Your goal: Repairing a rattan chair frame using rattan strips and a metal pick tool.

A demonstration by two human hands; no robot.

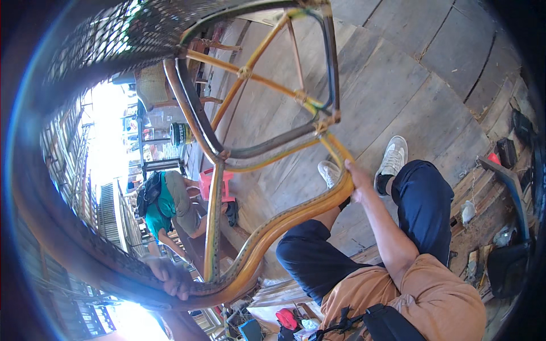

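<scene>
I hold up a curved chair frame (273, 219) of yellow-brown wood or rattan, tilted on its side. A row of small marks or holes runs along its lower rail. Its dark looped part has crossed struts tied with wrapped bindings (244, 72). My left hand (170, 278) is closed over the rail at the lower left, slightly blurred. My right hand (357, 181) grips the bend of the rail at the frame's right end, thumb and fingers around it. A dark open-weave panel (136, 34) adjoins the frame at the upper left.
Wide wooden boards form the floor (375, 96). At left a person in a green shirt (165, 204) bends by a red plastic stool (219, 186). Behind stand a cane-backed chair (152, 85) and a dark bucket (181, 134). Wood pieces and tools (506, 176) lie at right.
</scene>
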